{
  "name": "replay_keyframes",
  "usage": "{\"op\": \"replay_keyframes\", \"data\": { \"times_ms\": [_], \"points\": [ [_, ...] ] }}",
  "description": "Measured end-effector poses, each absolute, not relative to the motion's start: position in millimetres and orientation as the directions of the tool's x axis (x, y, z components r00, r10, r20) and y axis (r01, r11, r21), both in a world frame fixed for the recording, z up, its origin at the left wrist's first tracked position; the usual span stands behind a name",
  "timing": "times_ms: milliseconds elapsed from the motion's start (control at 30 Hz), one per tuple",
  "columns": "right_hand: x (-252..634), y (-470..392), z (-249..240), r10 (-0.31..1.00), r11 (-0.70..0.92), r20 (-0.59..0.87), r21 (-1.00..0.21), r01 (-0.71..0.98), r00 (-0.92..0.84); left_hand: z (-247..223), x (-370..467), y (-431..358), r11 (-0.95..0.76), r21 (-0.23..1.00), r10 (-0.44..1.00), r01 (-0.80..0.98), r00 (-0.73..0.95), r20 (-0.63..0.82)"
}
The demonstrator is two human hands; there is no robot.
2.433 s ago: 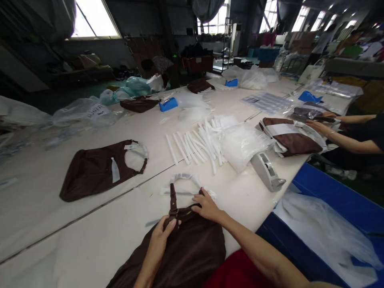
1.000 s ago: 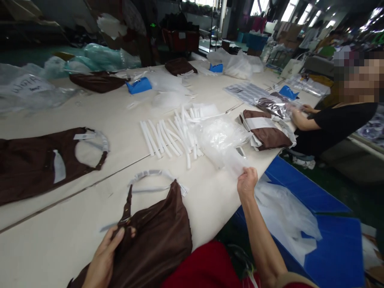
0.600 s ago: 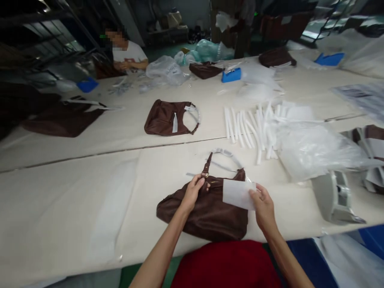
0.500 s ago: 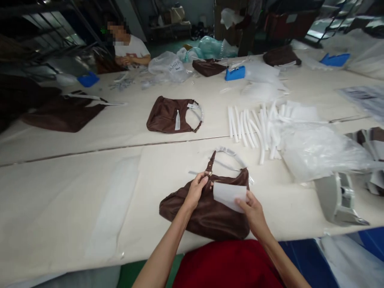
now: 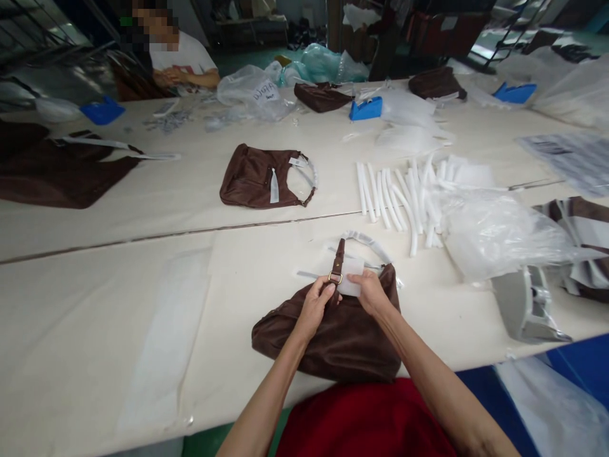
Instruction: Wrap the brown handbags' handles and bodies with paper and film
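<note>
with our left hand [image 5: 316,306] pinching the brown handbag [image 5: 333,333] at its strap buckle [image 5: 335,277] near the table edge, our right hand [image 5: 370,291] grips a white foam sheet [image 5: 351,279], apparently wrapping that buckle, needing snug folding next.

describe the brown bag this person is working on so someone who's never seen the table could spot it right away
On the long white table, look at the near edge, just in front of the red-clad wearer. The brown handbag lies under the left hand and the right hand. Unlike the other brown bag farther back, a white sheet is held against its strap buckle.
</note>
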State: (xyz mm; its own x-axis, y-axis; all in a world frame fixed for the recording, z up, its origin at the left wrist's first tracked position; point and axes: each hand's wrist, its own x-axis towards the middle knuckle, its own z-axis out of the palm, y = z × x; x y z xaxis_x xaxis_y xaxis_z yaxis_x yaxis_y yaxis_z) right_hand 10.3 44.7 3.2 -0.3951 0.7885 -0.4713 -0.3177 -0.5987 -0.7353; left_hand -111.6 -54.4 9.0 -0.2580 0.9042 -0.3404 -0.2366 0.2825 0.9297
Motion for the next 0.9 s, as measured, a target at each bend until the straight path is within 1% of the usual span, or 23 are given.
{"op": "replay_keyframes", "data": {
  "times_ms": [133, 267, 333, 433, 500, 600, 633, 667, 700, 800, 900],
  "points": [
    [3, 41, 12, 0.757, -0.634, -0.453, -0.683, -0.363, -0.47, 5, -109, -54, 0.295, 0.932, 0.886, -0.21, -0.306, -0.349],
    [3, 33, 15, 0.748, -0.639, -0.442, -0.681, -0.359, -0.494, 2, -107, -52, 0.299, 0.923, 0.874, -0.241, -0.319, -0.367],
    [0, 30, 14, 0.761, -0.628, -0.457, -0.698, -0.345, -0.46, 1, -106, -51, 0.304, 0.918, 0.874, -0.254, -0.308, -0.375],
    [-5, 28, 12, 0.793, -0.602, -0.489, -0.721, -0.343, -0.364, 0, -106, -51, 0.335, 0.906, 0.862, -0.26, -0.304, -0.406],
    [-8, 29, 12, 0.804, -0.591, -0.491, -0.718, -0.367, -0.334, 2, -111, -50, 0.34, 0.897, 0.823, -0.284, -0.372, -0.43],
    [-10, 33, 13, 0.817, -0.576, -0.471, -0.704, -0.415, -0.334, 9, -126, -44, 0.304, 0.87, 0.704, -0.389, -0.523, -0.48],
    [-10, 34, 13, 0.818, -0.574, -0.467, -0.7, -0.425, -0.335, 12, -133, -40, 0.303, 0.854, 0.691, -0.424, -0.519, -0.503],
    [-11, 35, 14, 0.82, -0.572, -0.466, -0.696, -0.434, -0.333, 15, -140, -35, 0.326, 0.834, 0.709, -0.446, -0.469, -0.527],
    [-12, 36, 15, 0.821, -0.57, -0.468, -0.693, -0.442, -0.326, 19, -148, -29, 0.366, 0.816, 0.746, -0.447, -0.384, -0.544],
    [-14, 39, 15, 0.832, -0.555, -0.468, -0.693, -0.46, -0.297, 27, -166, -5, 0.48, 0.815, 0.835, -0.324, -0.114, -0.538],
    [-17, 43, 14, 0.851, -0.525, -0.461, -0.711, -0.469, -0.252, 33, -174, 18, 0.487, 0.855, 0.866, -0.18, -0.028, -0.499]
  ]
}}
